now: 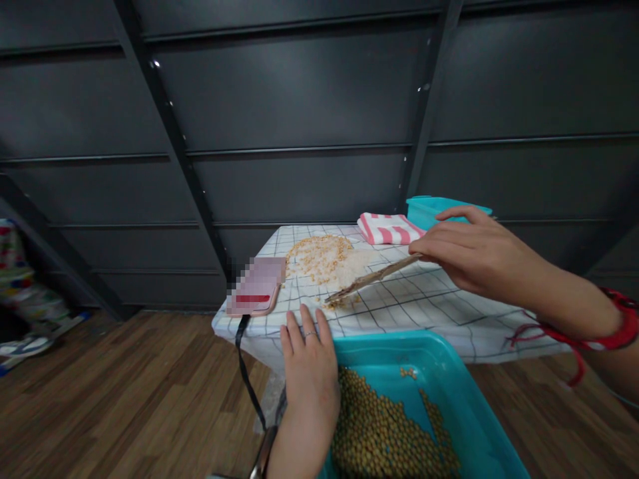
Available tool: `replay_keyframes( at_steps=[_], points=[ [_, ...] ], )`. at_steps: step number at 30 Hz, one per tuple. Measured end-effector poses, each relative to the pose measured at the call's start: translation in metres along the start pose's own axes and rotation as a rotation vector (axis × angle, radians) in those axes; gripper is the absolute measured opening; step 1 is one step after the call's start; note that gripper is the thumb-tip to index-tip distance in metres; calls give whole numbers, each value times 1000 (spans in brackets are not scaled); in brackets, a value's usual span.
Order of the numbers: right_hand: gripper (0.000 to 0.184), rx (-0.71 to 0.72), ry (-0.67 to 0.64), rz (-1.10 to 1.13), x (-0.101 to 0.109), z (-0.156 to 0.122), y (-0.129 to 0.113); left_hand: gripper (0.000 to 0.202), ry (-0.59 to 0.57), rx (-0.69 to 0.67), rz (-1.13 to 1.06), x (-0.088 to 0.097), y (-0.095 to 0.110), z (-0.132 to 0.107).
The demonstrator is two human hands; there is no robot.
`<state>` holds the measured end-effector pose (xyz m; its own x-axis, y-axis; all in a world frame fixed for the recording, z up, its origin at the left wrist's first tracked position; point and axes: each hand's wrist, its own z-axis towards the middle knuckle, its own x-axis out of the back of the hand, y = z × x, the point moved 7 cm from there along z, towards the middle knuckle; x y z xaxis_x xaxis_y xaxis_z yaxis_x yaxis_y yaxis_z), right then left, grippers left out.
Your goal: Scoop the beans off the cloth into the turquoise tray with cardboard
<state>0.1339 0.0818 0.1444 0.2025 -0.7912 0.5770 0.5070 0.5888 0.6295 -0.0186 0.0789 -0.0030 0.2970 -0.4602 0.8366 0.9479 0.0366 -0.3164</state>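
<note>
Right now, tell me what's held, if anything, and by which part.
The right hand holds a brown stick by its upper end; the left hand, palm down at the edge of the cloth, holds nothing.

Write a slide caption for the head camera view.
Right hand angles a stick over a checked cloth strewn with grains; left hand lies beside a teal tray of round, bean-like pieces.

Two hands (310,362) (466,247), one stick (373,277), two containers (439,376) (425,214) (beans (382,426) past counting), one phone (262,279), one towel (390,228)
</note>
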Motion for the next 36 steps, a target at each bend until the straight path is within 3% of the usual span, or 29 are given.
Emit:
replay_keyframes(
  at_steps=[7,15,26,36],
  points=[
    [36,-42,-117,-47,-16,0,-6,54,-15,10,-33,-3,0,1],
    [34,-26,-40,10,1,-13,-5,53,-53,25,-47,-2,-2,4],
    [68,-173,-119,-31,1,-27,9,55,-124,33,-52,5,-1,4],
    [67,-167,-156,-6,4,-44,7,55,-145,46,-47,5,-1,4]
  ],
)
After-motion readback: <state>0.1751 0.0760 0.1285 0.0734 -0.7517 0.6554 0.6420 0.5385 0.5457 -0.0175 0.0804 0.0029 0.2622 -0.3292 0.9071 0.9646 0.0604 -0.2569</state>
